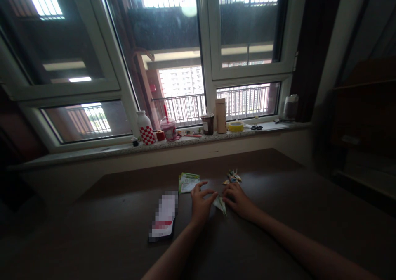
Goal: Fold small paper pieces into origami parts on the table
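A small piece of folded paper (220,206), whitish green and pointed at its lower end, is between my two hands just above or on the dark table. My left hand (201,205) pinches its upper left edge, with another finger raised and bent away. On the other side, my right hand (237,198) has curled fingers closed at the paper's upper right edge. Just beyond the right hand lies a small pile of colourful folded paper pieces (232,176). Green-and-white printed sheets or packets (189,181) lie beyond my left hand.
A phone (163,216) with a blurred screen lies on the table (117,238) left of my left hand. Along the windowsill (123,148) stand a checkered bottle (146,129), a pink drink cup (168,129), a dark drink cup (208,125), a tan flask (220,117) and yellow tape (236,126).
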Motion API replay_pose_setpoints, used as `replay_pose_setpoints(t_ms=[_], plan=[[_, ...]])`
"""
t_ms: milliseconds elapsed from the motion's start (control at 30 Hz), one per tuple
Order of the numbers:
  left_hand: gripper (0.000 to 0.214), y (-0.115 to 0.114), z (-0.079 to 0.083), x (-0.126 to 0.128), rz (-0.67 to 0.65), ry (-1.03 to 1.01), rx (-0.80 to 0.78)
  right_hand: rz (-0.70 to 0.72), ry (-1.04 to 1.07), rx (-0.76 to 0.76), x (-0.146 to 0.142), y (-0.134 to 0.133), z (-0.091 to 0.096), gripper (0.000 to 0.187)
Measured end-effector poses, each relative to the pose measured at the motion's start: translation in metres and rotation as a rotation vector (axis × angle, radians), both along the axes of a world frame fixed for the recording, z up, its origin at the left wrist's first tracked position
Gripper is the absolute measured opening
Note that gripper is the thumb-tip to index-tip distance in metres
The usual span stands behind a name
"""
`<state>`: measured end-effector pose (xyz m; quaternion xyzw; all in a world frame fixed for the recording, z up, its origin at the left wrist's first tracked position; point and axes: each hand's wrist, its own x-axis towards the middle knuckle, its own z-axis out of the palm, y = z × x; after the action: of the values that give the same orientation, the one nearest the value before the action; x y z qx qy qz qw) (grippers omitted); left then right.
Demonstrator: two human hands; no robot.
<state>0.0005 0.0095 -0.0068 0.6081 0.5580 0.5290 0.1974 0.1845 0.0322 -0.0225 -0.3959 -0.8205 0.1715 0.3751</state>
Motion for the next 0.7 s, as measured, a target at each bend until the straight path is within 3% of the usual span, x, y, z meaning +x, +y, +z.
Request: replay_pose_setpoints(t_ms=[467, 700], plan=[[0.009, 0.005, -0.005, 0.001, -0.014, 0.065, -0.027, -0.211, 0.018, -0.005, 0.006, 0.011, -0.008, 0.007], [0.013, 0.004, -0.005, 0.002, -0.025, 0.081, -0.046, -0.225, 0.02, -0.046, 0.006, 0.009, -0.005, 0.007]])
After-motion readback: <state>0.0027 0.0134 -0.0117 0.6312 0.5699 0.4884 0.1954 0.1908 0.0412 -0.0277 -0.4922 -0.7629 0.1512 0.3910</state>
